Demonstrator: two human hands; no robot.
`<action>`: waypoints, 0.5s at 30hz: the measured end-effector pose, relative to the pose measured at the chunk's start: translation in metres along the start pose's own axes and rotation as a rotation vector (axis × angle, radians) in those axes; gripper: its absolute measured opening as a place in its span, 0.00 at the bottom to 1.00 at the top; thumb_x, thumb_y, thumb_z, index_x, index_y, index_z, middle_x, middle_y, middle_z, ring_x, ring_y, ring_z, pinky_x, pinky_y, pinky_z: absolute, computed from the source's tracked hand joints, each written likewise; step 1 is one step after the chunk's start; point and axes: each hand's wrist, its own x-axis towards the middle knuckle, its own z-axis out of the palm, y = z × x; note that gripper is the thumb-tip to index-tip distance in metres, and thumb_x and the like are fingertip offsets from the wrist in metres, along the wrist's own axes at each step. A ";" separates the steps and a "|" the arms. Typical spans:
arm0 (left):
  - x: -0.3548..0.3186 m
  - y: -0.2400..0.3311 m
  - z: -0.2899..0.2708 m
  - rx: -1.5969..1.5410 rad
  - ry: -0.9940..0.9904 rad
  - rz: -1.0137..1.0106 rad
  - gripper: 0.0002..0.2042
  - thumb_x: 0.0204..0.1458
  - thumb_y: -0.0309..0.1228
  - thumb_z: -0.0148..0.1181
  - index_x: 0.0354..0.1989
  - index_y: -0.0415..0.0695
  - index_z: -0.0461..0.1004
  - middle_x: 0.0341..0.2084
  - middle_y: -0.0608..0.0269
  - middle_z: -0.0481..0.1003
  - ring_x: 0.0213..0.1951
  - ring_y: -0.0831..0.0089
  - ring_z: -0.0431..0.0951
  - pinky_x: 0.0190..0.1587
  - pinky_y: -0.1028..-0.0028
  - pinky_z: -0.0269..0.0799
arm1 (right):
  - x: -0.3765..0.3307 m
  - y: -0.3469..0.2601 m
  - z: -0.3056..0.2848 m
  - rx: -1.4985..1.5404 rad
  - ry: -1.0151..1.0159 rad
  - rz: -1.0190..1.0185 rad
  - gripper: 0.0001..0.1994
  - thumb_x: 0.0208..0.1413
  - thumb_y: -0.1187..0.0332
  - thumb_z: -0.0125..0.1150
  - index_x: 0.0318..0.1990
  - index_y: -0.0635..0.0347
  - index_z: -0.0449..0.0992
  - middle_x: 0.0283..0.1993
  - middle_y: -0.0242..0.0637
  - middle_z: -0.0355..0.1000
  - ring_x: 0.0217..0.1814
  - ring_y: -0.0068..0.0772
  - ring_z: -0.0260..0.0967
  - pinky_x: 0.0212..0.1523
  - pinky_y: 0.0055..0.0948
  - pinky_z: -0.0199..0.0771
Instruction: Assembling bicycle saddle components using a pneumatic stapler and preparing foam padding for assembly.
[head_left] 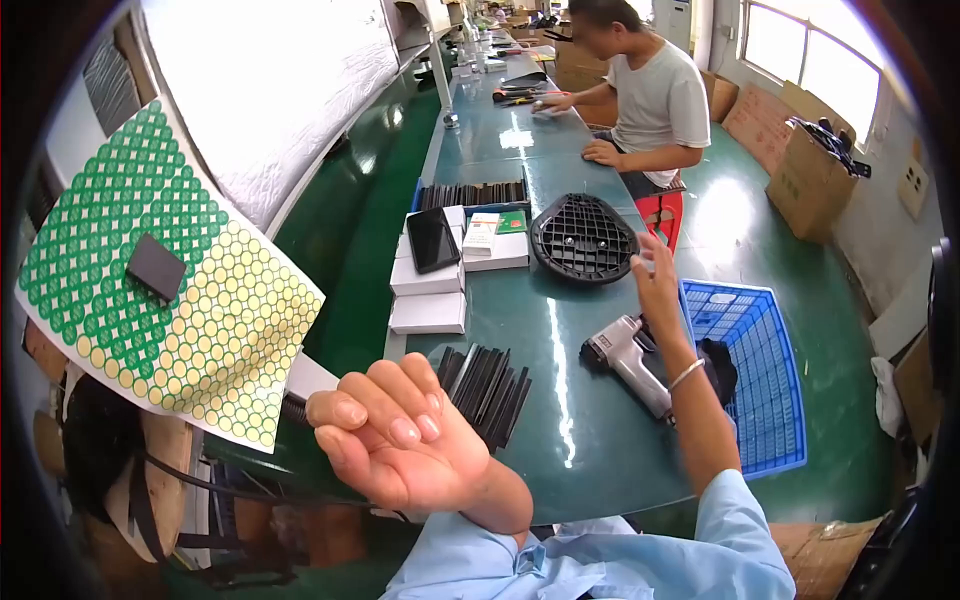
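The left hand (400, 440) is raised with the palm up and the fingers loosely curled; nothing is held in its grip. Just behind it, a fan of dark flat strips (487, 385) is laid on the green tabletop (560, 420). The right hand (655, 270) is stretched forward, and its fingers are closed on a small pale object which cannot be identified. Just beyond this grip a black ribbed plastic cover (583, 238) is seen, and below the forearm a grey pneumatic tool (632, 362) is lying. A blue plastic crate (765, 400) is placed to the right.
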 end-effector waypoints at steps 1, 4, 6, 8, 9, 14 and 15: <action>0.002 -0.003 0.002 -0.034 0.023 -0.015 0.12 0.61 0.39 0.40 0.33 0.44 0.64 0.15 0.68 0.64 0.17 0.78 0.59 0.24 0.75 0.56 | 0.020 0.030 -0.005 -0.083 0.155 -0.010 0.29 0.54 0.57 0.55 0.62 0.52 0.56 0.60 0.44 0.58 0.57 0.43 0.59 0.50 0.46 0.62; 0.006 0.007 -0.004 0.010 0.074 0.022 0.12 0.61 0.38 0.39 0.31 0.44 0.64 0.15 0.68 0.63 0.17 0.78 0.59 0.24 0.75 0.54 | 0.041 0.026 0.031 0.087 0.150 0.219 0.27 0.55 0.55 0.52 0.61 0.53 0.57 0.58 0.41 0.59 0.58 0.38 0.57 0.48 0.39 0.65; 0.010 0.013 -0.007 0.011 0.116 0.045 0.12 0.61 0.38 0.40 0.30 0.44 0.63 0.15 0.68 0.63 0.16 0.79 0.58 0.23 0.75 0.53 | 0.047 0.015 0.054 0.399 -0.040 0.440 0.29 0.56 0.52 0.50 0.62 0.51 0.54 0.61 0.36 0.56 0.61 0.37 0.54 0.48 0.44 0.65; 0.011 0.017 -0.009 0.029 0.086 0.047 0.13 0.62 0.38 0.40 0.30 0.44 0.65 0.13 0.68 0.60 0.17 0.78 0.57 0.25 0.75 0.55 | 0.041 -0.005 0.069 0.587 -0.039 0.527 0.25 0.56 0.52 0.50 0.59 0.45 0.58 0.57 0.34 0.61 0.59 0.35 0.58 0.46 0.49 0.65; 0.008 0.014 -0.002 0.019 0.083 0.030 0.12 0.61 0.38 0.40 0.30 0.44 0.65 0.13 0.68 0.61 0.17 0.78 0.57 0.25 0.75 0.55 | 0.049 0.015 0.057 0.630 -0.057 0.566 0.19 0.56 0.53 0.49 0.55 0.42 0.61 0.51 0.32 0.65 0.51 0.33 0.65 0.44 0.49 0.68; -0.008 0.013 0.014 -0.124 0.047 -0.073 0.06 0.57 0.29 0.45 0.31 0.39 0.63 0.16 0.61 0.65 0.19 0.74 0.62 0.24 0.75 0.59 | 0.037 0.016 0.030 0.483 -0.062 0.386 0.19 0.54 0.56 0.50 0.52 0.48 0.64 0.45 0.36 0.68 0.38 0.32 0.72 0.27 0.36 0.76; -0.010 0.021 0.009 -0.098 0.029 -0.082 0.05 0.57 0.28 0.45 0.32 0.39 0.64 0.17 0.61 0.66 0.19 0.74 0.63 0.24 0.75 0.59 | 0.029 -0.001 0.043 0.566 -0.100 0.397 0.18 0.54 0.56 0.51 0.51 0.50 0.64 0.44 0.35 0.68 0.37 0.34 0.72 0.27 0.36 0.77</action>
